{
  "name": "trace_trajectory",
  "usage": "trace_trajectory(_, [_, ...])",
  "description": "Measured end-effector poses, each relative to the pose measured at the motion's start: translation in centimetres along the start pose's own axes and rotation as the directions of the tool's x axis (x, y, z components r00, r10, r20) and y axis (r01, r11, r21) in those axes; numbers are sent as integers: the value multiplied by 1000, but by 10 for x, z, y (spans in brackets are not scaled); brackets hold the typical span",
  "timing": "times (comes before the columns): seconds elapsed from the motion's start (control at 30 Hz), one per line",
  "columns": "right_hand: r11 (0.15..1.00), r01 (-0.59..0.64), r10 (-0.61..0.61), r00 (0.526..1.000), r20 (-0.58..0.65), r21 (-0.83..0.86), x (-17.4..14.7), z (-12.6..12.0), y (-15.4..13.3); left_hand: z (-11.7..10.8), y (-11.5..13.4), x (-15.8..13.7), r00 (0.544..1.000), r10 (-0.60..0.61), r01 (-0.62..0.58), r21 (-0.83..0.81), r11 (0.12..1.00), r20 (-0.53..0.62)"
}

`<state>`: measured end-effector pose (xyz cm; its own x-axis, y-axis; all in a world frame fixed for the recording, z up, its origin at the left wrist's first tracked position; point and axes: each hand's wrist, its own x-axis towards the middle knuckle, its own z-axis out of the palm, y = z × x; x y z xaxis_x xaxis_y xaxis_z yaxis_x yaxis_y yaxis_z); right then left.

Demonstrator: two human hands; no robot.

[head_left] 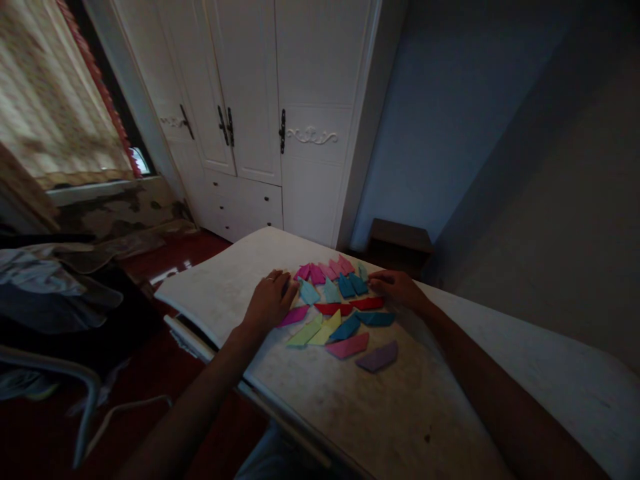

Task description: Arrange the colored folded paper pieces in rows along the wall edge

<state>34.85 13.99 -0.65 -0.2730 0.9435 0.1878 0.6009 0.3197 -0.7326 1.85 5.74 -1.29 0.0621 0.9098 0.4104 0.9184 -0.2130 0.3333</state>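
Folded paper pieces in several colours lie in uneven rows on the pale table point(430, 393). At the left end of the rows, my left hand point(273, 298) rests on the tabletop, fingers loosely apart, beside a magenta folded paper piece point(294, 315) and a light blue one point(309, 291). My right hand point(397, 289) reaches in from the other side, fingers stretched toward a pale green folded paper piece point(363, 271); whether they touch it is hard to tell. Between the hands lie blue pieces point(353, 285) and red pieces point(334, 309). Nearest me is a purple piece point(377, 357).
Beyond the table stands a white wardrobe point(313, 190) with dark handles. A small brown cabinet point(400, 235) sits by the wall. On the left are a metal chair frame point(93, 380), heaped cloth point(40, 280) and a curtained window point(60, 100). An open drawer edge point(193, 340) juts from the table.
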Motion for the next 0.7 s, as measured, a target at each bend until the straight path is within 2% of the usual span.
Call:
trace_trajectory(0.07, [999,20,-20,1000,1,-32,-1,-3,0,1,0,1,1000,16,-17,-90,996,-10])
trace_trajectory(0.17, [998,6,-9,998,-62,-55,0,-3,5,-3,4,1,998,-37,25,-201,979,-55])
trace_trajectory(0.23, [997,32,-36,998,-56,-64,1,3,6,-7,8,1,996,-56,38,-233,972,-73])
trace_trajectory(0.33, [983,140,-137,990,28,-116,0,17,0,-9,13,0,999,-11,0,-246,969,-46])
trace_trajectory(0.47, [942,283,-251,951,178,-180,-4,32,-16,-8,15,-1,998,58,-57,-280,958,-6])
trace_trajectory(0.6, [896,382,-316,906,280,-225,-9,41,-30,-6,14,-4,994,106,-95,-326,941,15])
trace_trajectory(0.7, [872,426,-347,885,309,-242,-12,42,-38,-6,14,-6,993,113,-96,-326,941,32])
